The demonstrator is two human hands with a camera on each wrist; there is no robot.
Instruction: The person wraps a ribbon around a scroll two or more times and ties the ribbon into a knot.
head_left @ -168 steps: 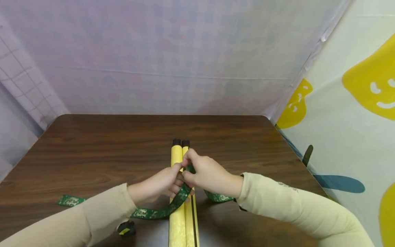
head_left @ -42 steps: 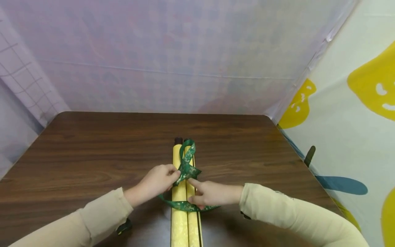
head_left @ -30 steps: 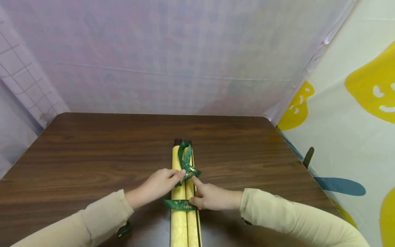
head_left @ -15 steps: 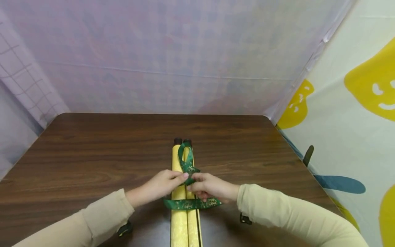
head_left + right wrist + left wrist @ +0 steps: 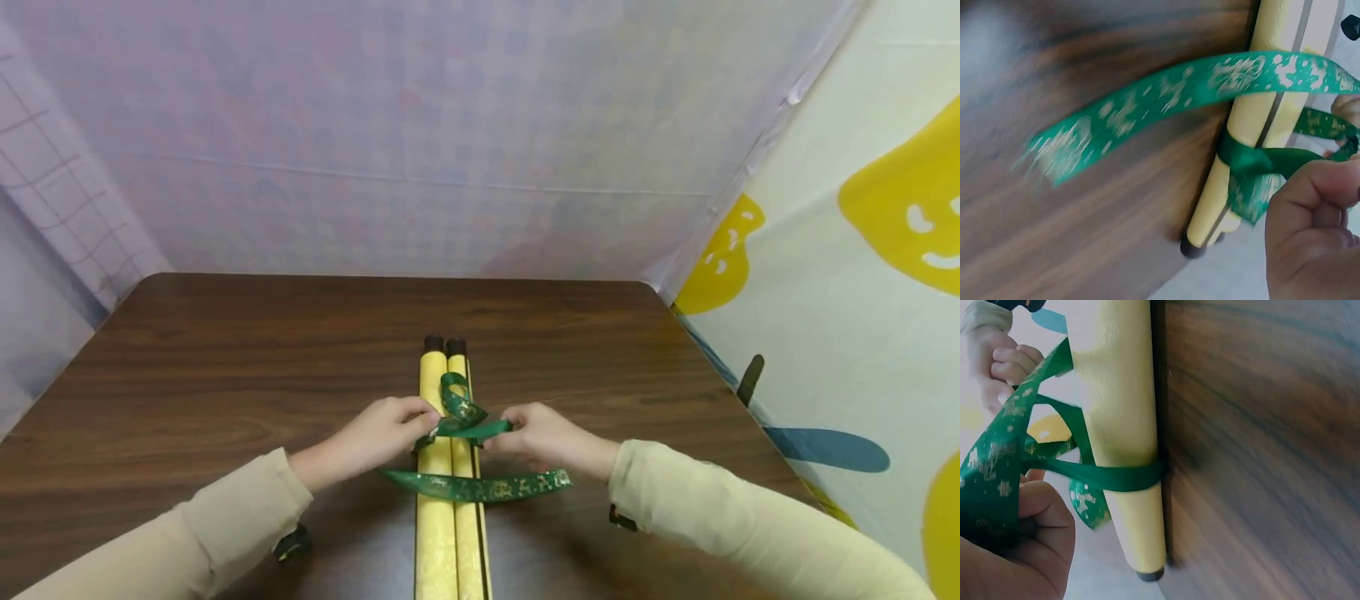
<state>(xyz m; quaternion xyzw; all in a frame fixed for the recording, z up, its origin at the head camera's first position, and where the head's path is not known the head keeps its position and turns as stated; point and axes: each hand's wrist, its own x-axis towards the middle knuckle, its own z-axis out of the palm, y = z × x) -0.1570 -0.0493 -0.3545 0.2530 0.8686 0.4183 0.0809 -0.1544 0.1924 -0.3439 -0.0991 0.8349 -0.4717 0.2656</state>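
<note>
Two yellow rolled scrolls (image 5: 435, 542) with black end knobs lie side by side, pointing away from me. A green ribbon (image 5: 491, 489) with gold print is wrapped round them near the far end, as the ribbon band (image 5: 1132, 478) in the left wrist view shows. My left hand (image 5: 382, 437) pinches the ribbon left of the scrolls. On the other side my right hand (image 5: 551, 439) pinches another stretch, drawn across between both hands. A small ribbon loop (image 5: 455, 392) stands just beyond. In the right wrist view, a loose ribbon tail (image 5: 1172, 90) crosses over the scrolls. The knot itself is partly hidden.
The scrolls rest on a dark wood-grain table (image 5: 262, 350) with rounded far corners. A pale curtain (image 5: 420, 150) hangs behind it. To the right hangs a white cloth (image 5: 840, 350) with yellow figures. Dark wrist-worn devices (image 5: 291, 542) show below both sleeves.
The far ribbon loop has shrunk and dropped nearer. My right hand has moved right, drawing out a stretch of ribbon; my left has shifted slightly left. The loose tail reaches further right.
</note>
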